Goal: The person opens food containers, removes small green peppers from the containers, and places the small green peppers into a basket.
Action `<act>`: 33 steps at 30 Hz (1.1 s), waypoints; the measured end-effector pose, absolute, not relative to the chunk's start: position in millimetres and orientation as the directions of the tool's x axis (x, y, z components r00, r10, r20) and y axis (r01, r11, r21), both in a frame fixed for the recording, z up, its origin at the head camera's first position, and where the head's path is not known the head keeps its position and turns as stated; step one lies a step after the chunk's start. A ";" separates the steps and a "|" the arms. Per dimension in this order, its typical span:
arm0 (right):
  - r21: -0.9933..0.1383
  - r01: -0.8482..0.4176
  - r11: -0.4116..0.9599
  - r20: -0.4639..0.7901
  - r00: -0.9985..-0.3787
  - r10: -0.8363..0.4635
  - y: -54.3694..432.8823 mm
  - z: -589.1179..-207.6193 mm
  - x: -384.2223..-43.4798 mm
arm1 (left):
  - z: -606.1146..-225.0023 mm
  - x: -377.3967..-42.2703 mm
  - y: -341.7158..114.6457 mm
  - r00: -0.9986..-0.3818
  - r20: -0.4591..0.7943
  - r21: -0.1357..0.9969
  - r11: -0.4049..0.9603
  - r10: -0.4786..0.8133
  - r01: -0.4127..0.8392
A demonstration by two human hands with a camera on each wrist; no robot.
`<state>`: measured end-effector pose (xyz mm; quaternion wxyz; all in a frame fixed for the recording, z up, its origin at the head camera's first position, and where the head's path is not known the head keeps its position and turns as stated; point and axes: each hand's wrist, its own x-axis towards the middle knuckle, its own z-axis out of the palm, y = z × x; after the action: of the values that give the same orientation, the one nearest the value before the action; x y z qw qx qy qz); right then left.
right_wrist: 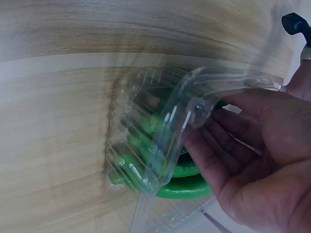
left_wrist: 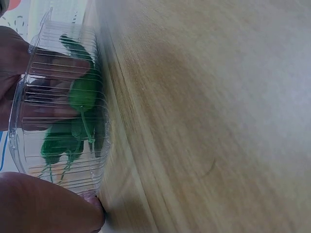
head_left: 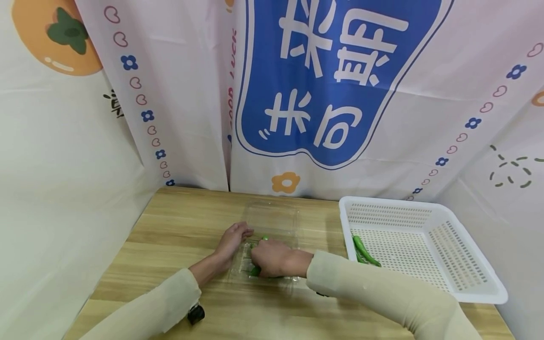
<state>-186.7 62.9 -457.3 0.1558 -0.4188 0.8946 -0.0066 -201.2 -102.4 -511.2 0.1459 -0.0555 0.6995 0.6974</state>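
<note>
A clear plastic clamshell box (head_left: 238,271) lies on the table with its transparent lid (head_left: 272,218) folded back. Inside are several green chili peppers (right_wrist: 180,187), their thin stems showing through the ribbed wall in the left wrist view. My right hand (head_left: 272,257) reaches down into the box, fingers bent around a green pepper (left_wrist: 83,92) close to the bottom. At the left end of the box is my left hand (head_left: 231,242), fingers loosely extended along the rim. Its thumb (left_wrist: 48,204) is right beside the box wall in the left wrist view.
A white perforated basket (head_left: 467,245) stands at the right, with a few green peppers (head_left: 365,251) along its left side. The right forearm passes in front of the basket. Printed cloth hangs behind the wooden table (head_left: 170,226) and at both sides.
</note>
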 end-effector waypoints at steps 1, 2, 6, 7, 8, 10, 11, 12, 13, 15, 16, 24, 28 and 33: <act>-0.145 -0.749 0.646 -0.276 -0.596 -0.754 63.3 -457.3 -187.2 | -511.5 -201.1 -102.4 -0.951 -0.281 0.960 0.022 0.126 -0.281; -0.151 -0.752 0.641 -0.277 -0.591 -0.758 63.9 -457.4 -187.8 | -511.8 -201.3 -102.3 -0.952 -0.280 0.960 0.020 0.125 -0.279; -0.207 -0.758 0.619 -0.277 -0.561 -0.780 67.1 -457.8 -190.7 | -513.2 -201.7 -102.4 -0.953 -0.277 0.961 0.014 0.124 -0.277; -0.228 -0.757 0.612 -0.279 -0.551 -0.786 68.2 -456.6 -191.2 | -513.5 -201.8 -102.3 -0.953 -0.277 0.961 0.011 0.124 -0.278; -0.240 -0.761 0.603 -0.274 -0.543 -0.794 69.0 -456.3 -191.8 | -513.7 -201.8 -102.3 -0.953 -0.276 0.961 0.008 0.124 -0.277; -0.258 -0.775 0.577 -0.253 -0.522 -0.815 72.7 -469.8 -198.8 | -514.0 -201.8 -102.1 -0.953 -0.276 0.961 0.004 0.123 -0.278; -0.270 -0.776 0.570 -0.254 -0.514 -0.820 73.7 -468.7 -199.4 | -514.0 -201.6 -102.0 -0.953 -0.277 0.960 0.001 0.122 -0.279; -0.284 -0.774 0.566 -0.256 -0.508 -0.823 74.6 -467.7 -199.8 | -513.8 -201.4 -101.9 -0.953 -0.277 0.960 0.000 0.121 -0.279; -0.293 -0.773 0.563 -0.258 -0.503 -0.825 75.5 -466.7 -200.1 | -513.6 -201.2 -101.9 -0.953 -0.277 0.960 -0.001 0.121 -0.279; -0.309 -0.771 0.557 -0.258 -0.496 -0.829 77.6 -464.7 -200.4 | -513.3 -200.9 -101.9 -0.953 -0.277 0.960 -0.002 0.121 -0.279; -0.323 -0.760 0.564 -0.270 -0.497 -0.825 77.0 -448.9 -194.4 | -513.2 -200.8 -102.0 -0.953 -0.277 0.960 -0.001 0.121 -0.280; -0.326 -0.783 0.530 -0.193 -0.494 -0.848 90.3 -440.3 -195.1 | -511.1 -199.4 -101.0 -0.955 -0.271 0.962 -0.011 0.120 -0.274; -0.314 -0.781 0.540 -0.182 -0.509 -0.841 96.2 -432.4 -195.3 | -510.6 -198.9 -101.0 -0.953 -0.274 0.961 -0.010 0.126 -0.277; -0.368 -0.765 0.528 -0.130 -0.520 -0.844 102.3 -423.1 -195.9 | -511.0 -199.1 -100.8 -0.954 -0.270 0.962 -0.001 0.132 -0.273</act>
<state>-195.9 102.3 -423.1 0.1475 -0.4669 0.8617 -0.1333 -199.1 -100.8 -511.0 0.1433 -0.0510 0.6919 0.7058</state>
